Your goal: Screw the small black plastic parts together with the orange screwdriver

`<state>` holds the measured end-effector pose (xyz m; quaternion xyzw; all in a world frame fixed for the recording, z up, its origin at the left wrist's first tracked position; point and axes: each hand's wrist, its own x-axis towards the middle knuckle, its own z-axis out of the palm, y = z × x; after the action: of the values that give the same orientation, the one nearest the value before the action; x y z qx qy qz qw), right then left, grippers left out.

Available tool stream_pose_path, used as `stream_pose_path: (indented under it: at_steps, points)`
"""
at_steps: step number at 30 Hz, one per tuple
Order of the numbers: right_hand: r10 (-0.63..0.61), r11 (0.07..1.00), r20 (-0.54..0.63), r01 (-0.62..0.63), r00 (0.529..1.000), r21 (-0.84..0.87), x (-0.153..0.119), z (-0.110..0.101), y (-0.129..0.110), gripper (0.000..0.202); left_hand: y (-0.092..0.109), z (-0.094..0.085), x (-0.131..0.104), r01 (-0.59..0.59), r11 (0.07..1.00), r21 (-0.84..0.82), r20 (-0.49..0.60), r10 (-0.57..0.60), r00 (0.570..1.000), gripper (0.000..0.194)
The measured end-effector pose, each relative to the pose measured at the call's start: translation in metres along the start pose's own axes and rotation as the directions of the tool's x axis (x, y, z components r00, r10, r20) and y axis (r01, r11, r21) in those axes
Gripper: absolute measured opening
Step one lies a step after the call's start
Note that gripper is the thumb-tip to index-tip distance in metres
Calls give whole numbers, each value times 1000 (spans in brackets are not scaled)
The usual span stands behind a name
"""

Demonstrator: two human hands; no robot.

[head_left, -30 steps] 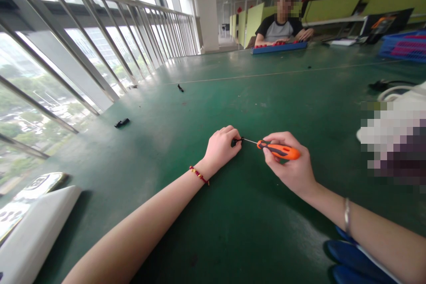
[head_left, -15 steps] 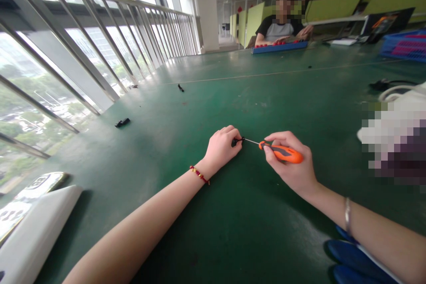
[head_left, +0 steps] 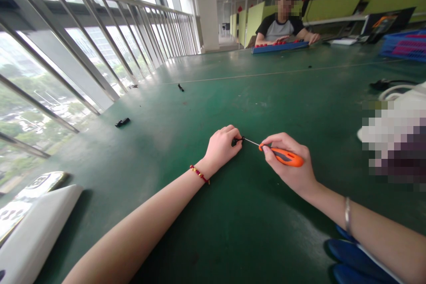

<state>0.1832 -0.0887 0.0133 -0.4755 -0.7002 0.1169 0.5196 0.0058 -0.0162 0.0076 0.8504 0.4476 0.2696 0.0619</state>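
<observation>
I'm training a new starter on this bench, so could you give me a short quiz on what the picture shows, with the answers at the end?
1. True or false: the right hand grips the orange-handled screwdriver, with its shaft directed toward the left hand.

2. What do the fingers of the left hand hold?
A) the blue basket
B) a small black part
C) the silver bangle

3. Fill in the missing word: the beaded bracelet is on the person's ____ wrist.

Key: 1 true; 2 B; 3 left
</observation>
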Motion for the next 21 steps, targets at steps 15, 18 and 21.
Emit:
stream_pose_path:
  at_steps: [15, 18, 21]
  points:
    - [15, 1000, 35, -16, 999, 16, 0, 0, 1, 6, -1, 1, 0, -1, 1000, -14, -8, 1, 1000, 3]
    - [26, 999, -19, -25, 999, 28, 1, 1, 1, 6, -1, 1, -1, 0, 1000, -12, -10, 0, 1000, 3]
    - [12, 998, -72, -8, 997, 63, 2, 3, 2, 17, -1, 1, 0, 3, 1000, -18, -9, -3, 1000, 3]
